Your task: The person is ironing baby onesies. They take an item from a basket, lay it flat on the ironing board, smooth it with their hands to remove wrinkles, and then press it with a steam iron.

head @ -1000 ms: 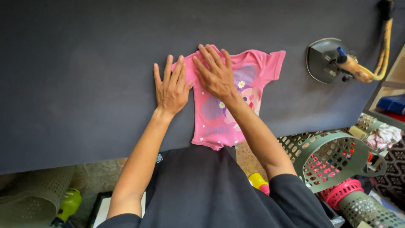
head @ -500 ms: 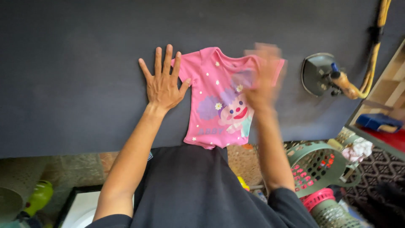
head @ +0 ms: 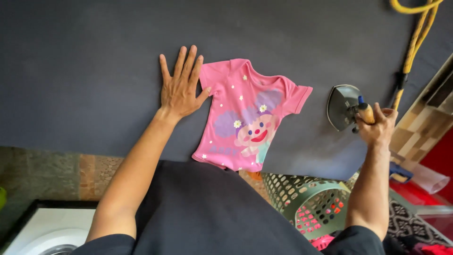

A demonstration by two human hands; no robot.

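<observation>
A small pink T-shirt (head: pixel 245 118) with a cartoon face and white flowers lies spread flat on a dark grey padded table (head: pixel 85 61). My left hand (head: pixel 181 85) rests flat beside the shirt's left sleeve, fingers spread, thumb touching the fabric. Off to the right, my right hand (head: pixel 377 126) is closed around the wooden handle of a metal iron (head: pixel 343 106) that sits on the table. A yellow cord (head: pixel 415 38) runs up from the iron.
A green perforated laundry basket (head: pixel 311 203) stands below the table's right edge with red cloth inside. A white appliance top (head: pixel 42 231) is at the lower left. Tiled wall and a red surface (head: pixel 434 156) lie at the far right.
My right hand left the shirt, swung right and took hold of the iron's handle. The left hand stayed flat by the sleeve.
</observation>
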